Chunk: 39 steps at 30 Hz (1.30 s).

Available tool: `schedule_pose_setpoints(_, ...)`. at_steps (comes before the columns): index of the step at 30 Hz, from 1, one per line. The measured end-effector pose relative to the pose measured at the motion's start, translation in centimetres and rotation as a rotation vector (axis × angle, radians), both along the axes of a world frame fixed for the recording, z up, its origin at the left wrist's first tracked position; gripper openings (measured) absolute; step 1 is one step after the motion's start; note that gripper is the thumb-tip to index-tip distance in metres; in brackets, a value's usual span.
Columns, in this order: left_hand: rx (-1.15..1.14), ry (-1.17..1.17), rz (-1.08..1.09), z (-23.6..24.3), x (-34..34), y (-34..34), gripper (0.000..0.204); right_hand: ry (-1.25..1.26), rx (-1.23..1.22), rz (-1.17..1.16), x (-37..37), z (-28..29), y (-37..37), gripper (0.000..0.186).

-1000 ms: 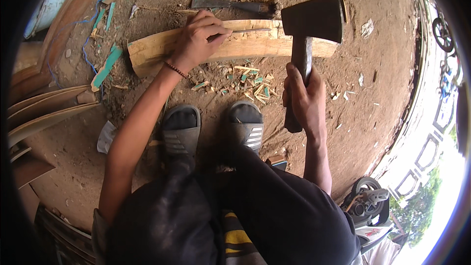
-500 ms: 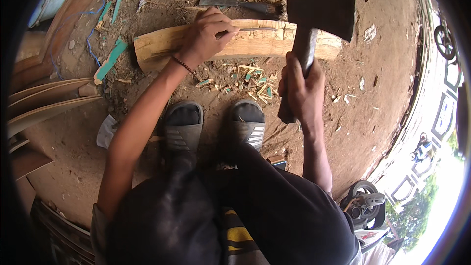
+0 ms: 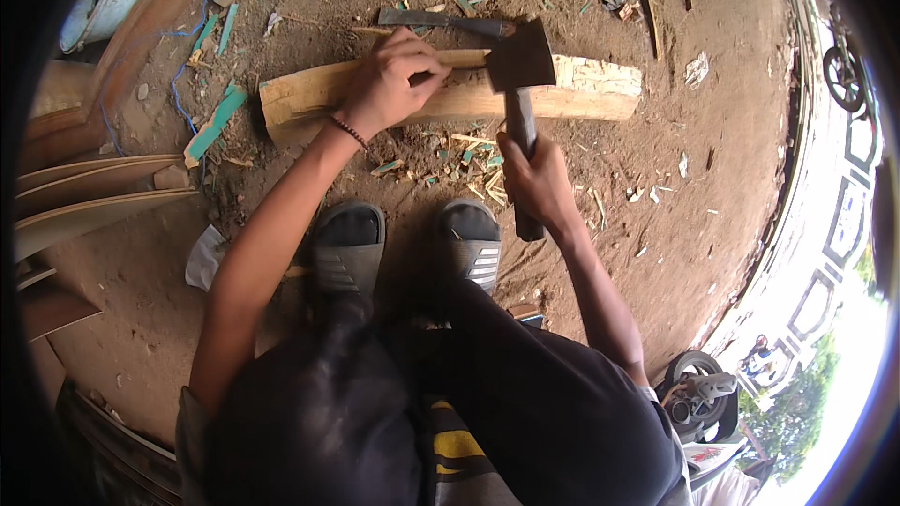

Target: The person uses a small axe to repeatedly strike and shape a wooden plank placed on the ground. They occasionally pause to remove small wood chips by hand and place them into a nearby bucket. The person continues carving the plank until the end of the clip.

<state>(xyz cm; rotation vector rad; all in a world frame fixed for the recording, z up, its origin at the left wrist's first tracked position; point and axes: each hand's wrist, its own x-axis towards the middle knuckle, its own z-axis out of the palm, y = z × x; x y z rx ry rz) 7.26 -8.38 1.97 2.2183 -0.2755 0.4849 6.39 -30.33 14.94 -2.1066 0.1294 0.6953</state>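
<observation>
In the head view, we see a curved timber (image 3: 586,89) lying crosswise on the soil, beyond the two slide sandals (image 3: 349,253); the ground presumably gives it firm backing. The left hand (image 3: 398,78) rests over its left half with fingers curled, perhaps steadying something there, but we cannot tell whether they pinch anything. The right hand (image 3: 538,180) is wrapped around the handle of a hatchet (image 3: 525,56), likely gripped partway up for control; its head overlaps the timber, and we cannot tell if they touch. A flat-bladed chisel (image 3: 422,18) lies just past the timber, seemingly within reach; wood chips (image 3: 480,157) litter the near side.
</observation>
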Motion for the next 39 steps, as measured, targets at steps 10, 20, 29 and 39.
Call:
schedule_pose_setpoints(10, 0.023, 0.023, -0.017, 0.2, -0.1, 0.0, 0.007, -0.079, 0.05, -0.04, -0.5, -1.4, -1.1, 0.025)
schedule_pose_setpoints(20, 0.013, 0.013, -0.002, -0.2, -0.1, -0.1, 0.008, -0.145, 0.215, -0.153, 0.1, 1.0, -3.4, 0.023)
schedule_pose_setpoints(29, 0.014, -0.004, -0.001, 0.1, 0.1, -0.4, 0.008, 0.104, -0.178, 0.035, 1.2, 0.5, -2.4, 0.03)
schedule_pose_setpoints(39, 0.018, -0.036, -0.011, 0.1, 0.2, -0.5, 0.017, -0.135, 0.142, -0.128, 1.1, 6.2, -1.6, 0.025)
